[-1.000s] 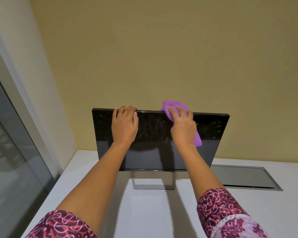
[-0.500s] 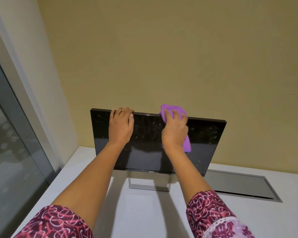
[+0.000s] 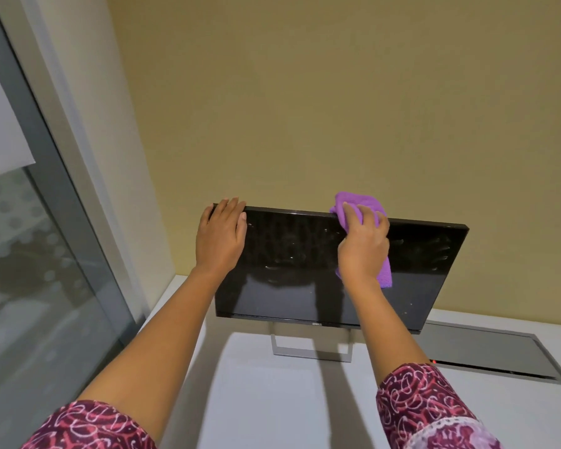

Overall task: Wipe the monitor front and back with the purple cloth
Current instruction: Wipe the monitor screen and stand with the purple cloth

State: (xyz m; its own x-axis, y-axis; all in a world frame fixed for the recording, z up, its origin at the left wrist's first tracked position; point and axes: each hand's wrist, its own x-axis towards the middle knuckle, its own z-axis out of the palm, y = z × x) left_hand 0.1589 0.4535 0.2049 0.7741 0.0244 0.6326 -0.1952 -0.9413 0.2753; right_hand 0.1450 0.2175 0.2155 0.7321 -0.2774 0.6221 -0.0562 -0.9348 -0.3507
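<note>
A black monitor with a dark, smudged screen stands on a silver stand on the white desk. My left hand rests on the screen's upper left corner, its fingers hooked over the top edge. My right hand presses the purple cloth against the screen near the top edge, right of the middle. The cloth folds over the top edge, and a lower part of the cloth hangs below my palm.
A grey cable hatch is set into the desk behind and right of the monitor. A yellow wall rises close behind the monitor. A glass partition with a grey frame runs along the left.
My left hand slid left along the top edge to the monitor's upper left corner. My right hand with the cloth stayed near the top edge. The camera shifted so the monitor sits further right.
</note>
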